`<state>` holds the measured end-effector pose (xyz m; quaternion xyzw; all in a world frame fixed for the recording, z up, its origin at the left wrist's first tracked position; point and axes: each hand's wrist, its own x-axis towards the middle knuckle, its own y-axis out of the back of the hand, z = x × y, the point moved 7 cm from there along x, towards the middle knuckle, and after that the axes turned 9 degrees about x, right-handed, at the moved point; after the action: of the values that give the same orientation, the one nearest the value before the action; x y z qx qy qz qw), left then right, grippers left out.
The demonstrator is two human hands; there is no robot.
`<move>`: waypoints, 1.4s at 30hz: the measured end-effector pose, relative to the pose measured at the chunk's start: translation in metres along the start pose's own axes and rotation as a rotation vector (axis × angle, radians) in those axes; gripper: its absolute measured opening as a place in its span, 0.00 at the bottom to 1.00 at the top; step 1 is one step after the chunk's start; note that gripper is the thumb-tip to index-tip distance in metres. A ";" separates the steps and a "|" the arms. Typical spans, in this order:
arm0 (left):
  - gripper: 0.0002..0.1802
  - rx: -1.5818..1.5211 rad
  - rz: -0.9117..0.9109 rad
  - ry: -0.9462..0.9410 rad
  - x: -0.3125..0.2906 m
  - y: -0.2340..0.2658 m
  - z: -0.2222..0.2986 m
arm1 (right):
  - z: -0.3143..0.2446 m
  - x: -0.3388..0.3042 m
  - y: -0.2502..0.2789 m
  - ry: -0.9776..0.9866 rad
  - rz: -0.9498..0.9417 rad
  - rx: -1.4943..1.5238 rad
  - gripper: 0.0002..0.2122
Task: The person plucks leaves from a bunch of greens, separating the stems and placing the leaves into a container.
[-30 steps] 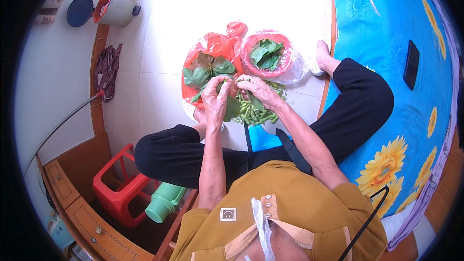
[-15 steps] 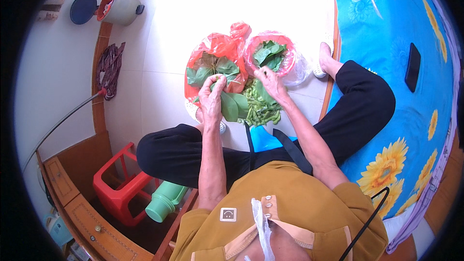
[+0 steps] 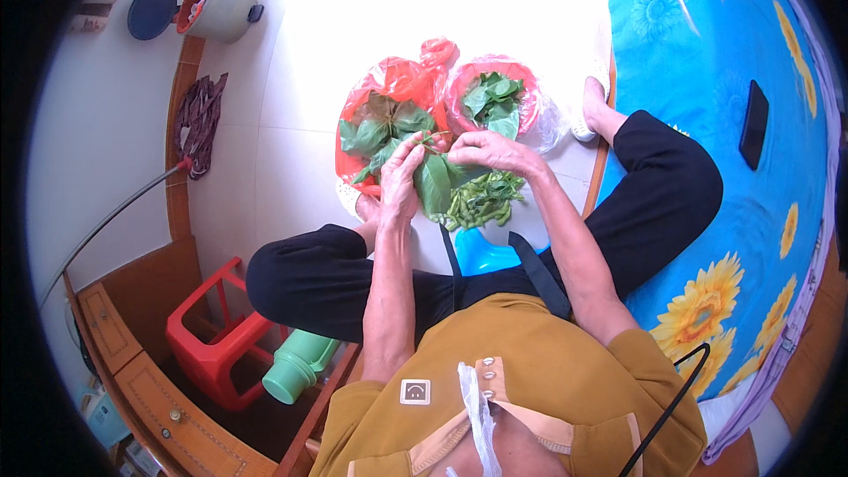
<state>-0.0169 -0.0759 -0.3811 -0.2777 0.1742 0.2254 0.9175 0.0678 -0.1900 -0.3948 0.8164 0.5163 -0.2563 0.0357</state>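
My left hand (image 3: 400, 181) is closed on a leafy green sprig (image 3: 433, 184), whose broad leaves hang between my hands. With thumb and fingers together, my right hand (image 3: 499, 152) pinches the sprig near its stem. Beyond the left hand, an open red plastic bag (image 3: 389, 81) holds more leafy stems (image 3: 375, 131). To its right stands a pink container with a clear plastic liner (image 3: 455, 88), holding loose green leaves (image 3: 496, 99). A pile of green pods (image 3: 481, 203) lies on the floor just below my hands.
A blue seat (image 3: 481, 252) shows between my legs. At left are a red stool (image 3: 216, 344), a green flask (image 3: 300, 367), a wooden cabinet (image 3: 177, 406), a mop (image 3: 201, 119) and an open-lidded bin (image 3: 221, 18). A phone (image 3: 753, 124) lies on the blue flowered bedding (image 3: 689, 203) at right.
My right hand has come from the lined container's near edge back toward the left hand and now pinches the sprig. The leaves in the container lie differently.
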 end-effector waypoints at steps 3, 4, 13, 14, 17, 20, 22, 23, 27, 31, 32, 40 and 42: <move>0.16 0.185 0.050 0.023 -0.003 0.002 0.001 | 0.004 -0.003 -0.006 0.037 0.012 0.011 0.11; 0.16 0.274 0.078 0.038 -0.004 0.003 0.001 | 0.005 -0.004 -0.006 0.036 0.034 0.023 0.10; 0.17 0.840 -0.070 -0.043 0.000 0.012 -0.003 | -0.002 -0.004 -0.003 0.147 0.130 -0.223 0.12; 0.15 0.893 -0.068 -0.074 0.000 0.012 -0.003 | -0.003 -0.004 -0.004 0.145 0.131 -0.230 0.13; 0.11 1.012 -0.035 -0.110 -0.002 0.009 0.002 | -0.009 -0.006 -0.010 0.104 0.154 -0.264 0.14; 0.10 1.035 0.040 -0.071 -0.010 -0.001 0.010 | -0.009 -0.006 -0.013 0.250 0.211 -0.355 0.14; 0.12 1.031 0.098 -0.094 -0.015 -0.006 0.014 | -0.013 -0.008 -0.020 0.368 0.288 -0.529 0.11; 0.12 1.119 0.108 -0.189 -0.016 -0.008 0.017 | -0.010 -0.006 -0.024 0.414 0.328 -0.600 0.10; 0.11 1.139 0.127 -0.229 -0.021 -0.013 0.019 | 0.001 -0.004 -0.024 0.364 0.398 -0.701 0.07; 0.09 0.697 0.124 0.000 -0.010 0.011 0.001 | 0.007 -0.003 -0.015 0.274 0.236 -0.301 0.10; 0.09 0.676 0.117 0.039 -0.010 0.014 0.000 | 0.006 -0.003 -0.016 0.240 0.153 -0.131 0.11; 0.08 0.657 0.054 0.023 -0.006 0.016 0.001 | -0.007 -0.005 -0.011 0.225 0.184 0.043 0.14; 0.08 0.733 0.049 -0.028 -0.007 0.009 0.003 | 0.010 0.002 -0.008 0.154 0.319 -0.066 0.14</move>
<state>-0.0264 -0.0693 -0.3795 0.0768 0.2373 0.1735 0.9527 0.0575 -0.1879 -0.4024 0.9036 0.3894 -0.1671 0.0630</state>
